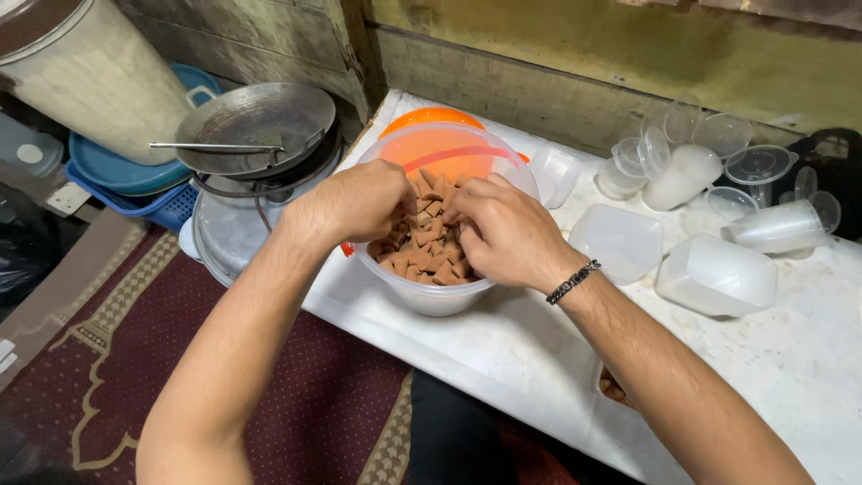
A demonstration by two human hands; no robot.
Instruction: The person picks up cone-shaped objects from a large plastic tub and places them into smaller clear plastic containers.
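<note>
A clear plastic tub (437,299) stands on the white table (790,359), filled with several small brown triangular snack pieces (431,256). Both hands reach down into it. My left hand (355,202) is curled over the pieces at the tub's left side. My right hand (503,233), with a dark bead bracelet (573,281) at the wrist, is bent over the pieces on the right, fingers closed among them. Exactly what each hand grips is hidden by the fingers.
An orange lid (429,119) lies behind the tub. Empty clear containers (716,274) and stacked cups (682,175) crowd the table's right. Left, on the floor, are a metal wok (256,126), a large drum (90,72), blue basins (117,171) and a patterned red rug (296,404).
</note>
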